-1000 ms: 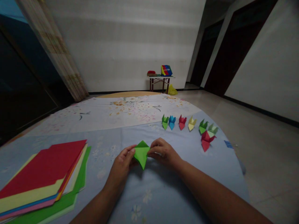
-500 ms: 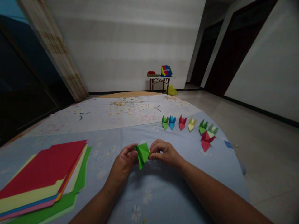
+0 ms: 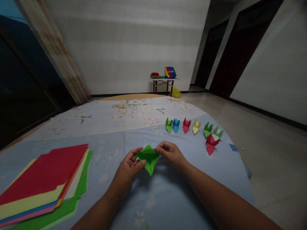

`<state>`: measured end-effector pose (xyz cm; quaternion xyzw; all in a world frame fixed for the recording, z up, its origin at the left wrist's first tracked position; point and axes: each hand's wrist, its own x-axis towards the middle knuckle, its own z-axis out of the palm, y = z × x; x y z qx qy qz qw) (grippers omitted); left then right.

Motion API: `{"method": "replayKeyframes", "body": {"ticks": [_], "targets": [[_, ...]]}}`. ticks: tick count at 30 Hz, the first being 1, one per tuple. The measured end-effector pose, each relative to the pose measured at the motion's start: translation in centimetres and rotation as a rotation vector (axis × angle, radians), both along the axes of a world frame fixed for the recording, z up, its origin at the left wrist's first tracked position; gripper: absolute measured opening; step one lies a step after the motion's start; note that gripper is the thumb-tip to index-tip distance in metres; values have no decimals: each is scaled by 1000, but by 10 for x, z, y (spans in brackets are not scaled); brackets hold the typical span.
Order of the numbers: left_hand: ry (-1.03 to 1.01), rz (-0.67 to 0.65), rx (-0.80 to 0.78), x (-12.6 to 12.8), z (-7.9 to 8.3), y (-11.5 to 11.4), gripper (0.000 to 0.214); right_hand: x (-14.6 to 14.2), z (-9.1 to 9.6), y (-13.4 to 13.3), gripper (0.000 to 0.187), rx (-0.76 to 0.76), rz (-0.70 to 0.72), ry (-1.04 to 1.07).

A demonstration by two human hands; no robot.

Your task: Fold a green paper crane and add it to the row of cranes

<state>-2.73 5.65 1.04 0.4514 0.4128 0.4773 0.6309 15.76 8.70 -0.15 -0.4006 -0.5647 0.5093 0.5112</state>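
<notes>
Above the near part of the desk (image 3: 129, 95), roughly central in view, a folded green paper (image 3: 148, 156) is held up between two hands, one corner pointing toward the wearer and a crease running down its middle. The left hand (image 3: 130, 165) has its thumb on the near face and its other fingers at the upper left corner – partly closed, paper gripped. The right hand (image 3: 172, 154) has thumb and forefinger pinched together on the right corner; the remaining fingers are curled.

A blue and white flowered cloth (image 3: 168, 204) covers most of the desk. To the left lies an uneven stack of coloured sheets (image 3: 48, 172), red uppermost, with green among the lowest. Beyond the right hand stand seven folded paper figures: green (image 3: 169, 126), blue (image 3: 176, 126), red (image 3: 186, 126), yellow (image 3: 196, 127), green (image 3: 207, 130), pale green (image 3: 217, 132) and a second red (image 3: 211, 145) – the last just in front of the pale green one. A blue clip-like item (image 3: 234, 148) sits at the right edge.
</notes>
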Motion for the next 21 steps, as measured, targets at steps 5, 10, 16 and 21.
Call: {"method": "replayKeyframes", "body": {"ticks": [5,10,16,21], "targets": [[92,14,35,5,7,-4,54,-4,-1,-4,32,89,-68,-49],[203,32,75,5,10,-5,52,-7,1,-10,26,143,-44,-153],[280,103,73,2,4,-3,35,-11,3,-14,22,198,-24,-289],[314,138,100,2,0,0,31,-13,6,-17,18,197,-18,-300]]}}
